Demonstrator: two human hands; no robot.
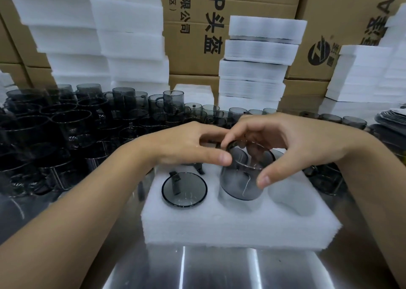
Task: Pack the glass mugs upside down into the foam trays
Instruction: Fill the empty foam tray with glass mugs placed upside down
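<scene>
- Head view: right hand curls fingers and thumb round a tilted glass mug, half into the foam tray.
- Left hand fingers reach toward it; can't tell if they grip.
- Risk: pushed down tilted, it probably jams in the foam or clips the seated mug.
</scene>
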